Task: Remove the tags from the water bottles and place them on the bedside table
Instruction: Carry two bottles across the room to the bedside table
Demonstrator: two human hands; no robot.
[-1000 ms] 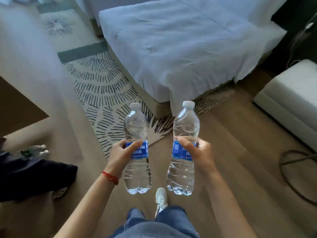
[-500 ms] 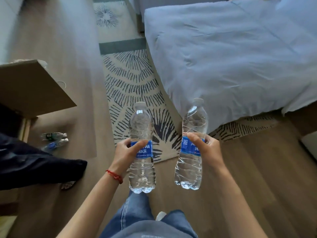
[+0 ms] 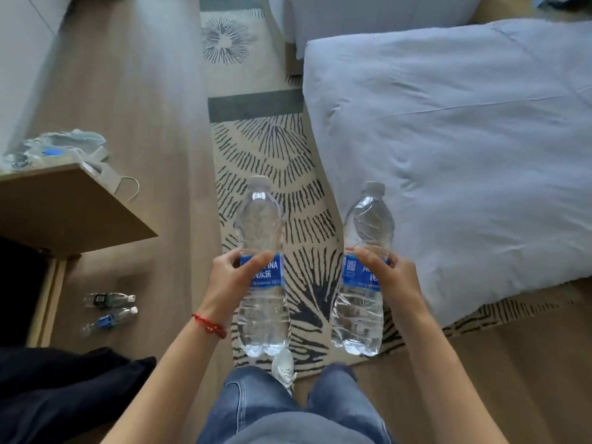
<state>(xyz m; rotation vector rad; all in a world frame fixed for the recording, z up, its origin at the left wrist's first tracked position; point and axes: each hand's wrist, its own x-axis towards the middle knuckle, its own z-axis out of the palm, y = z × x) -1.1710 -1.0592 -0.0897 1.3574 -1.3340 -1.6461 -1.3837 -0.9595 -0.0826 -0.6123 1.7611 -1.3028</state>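
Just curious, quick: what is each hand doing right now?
Left hand: closed around the left water bottle.
Right hand: closed around the right water bottle.

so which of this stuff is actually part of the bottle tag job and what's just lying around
Part of the job:
left hand with its bottle
right hand with its bottle
blue labels, both still on

Just lying about:
two small bottles on the floor
face mask
rug
bed

You hold two clear, full water bottles upright, white caps toward twelve o'clock: the left bottle (image 3: 261,267) and right bottle (image 3: 363,270), each still wearing its blue label (image 3: 267,272).
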